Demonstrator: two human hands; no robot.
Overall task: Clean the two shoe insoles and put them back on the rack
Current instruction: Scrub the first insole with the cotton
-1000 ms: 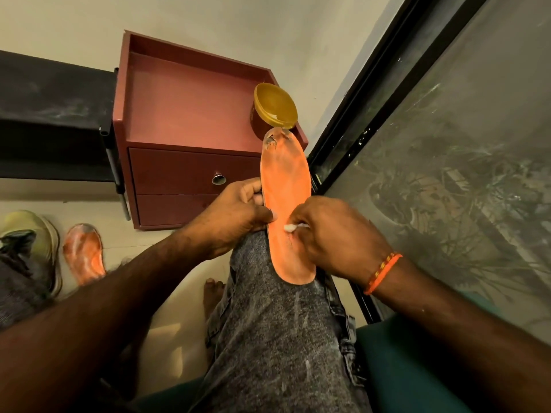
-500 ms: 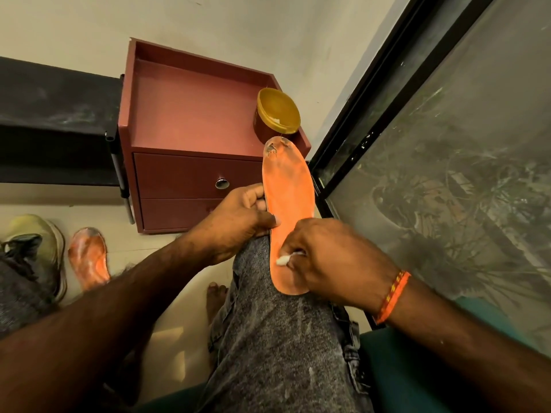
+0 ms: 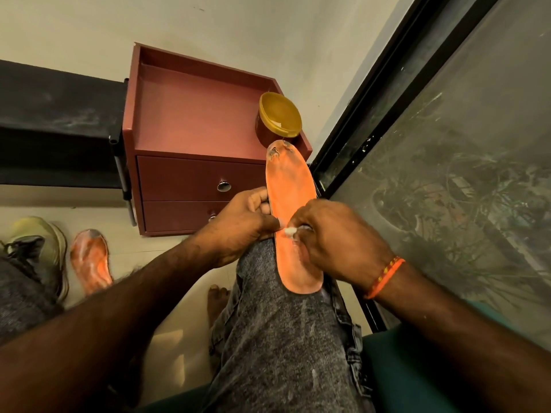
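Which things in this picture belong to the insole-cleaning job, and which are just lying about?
Belonging to the job:
insole on the knee
second insole on the floor
white wad pinched in the right hand
left hand gripping the insole's edge
open yellow tub

Just lying about:
red drawer cabinet
green shoe
window

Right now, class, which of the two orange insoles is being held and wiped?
The insole on the knee: the left hand grips its edge and the right hand rubs it. The other insole lies untouched on the floor beside a shoe.
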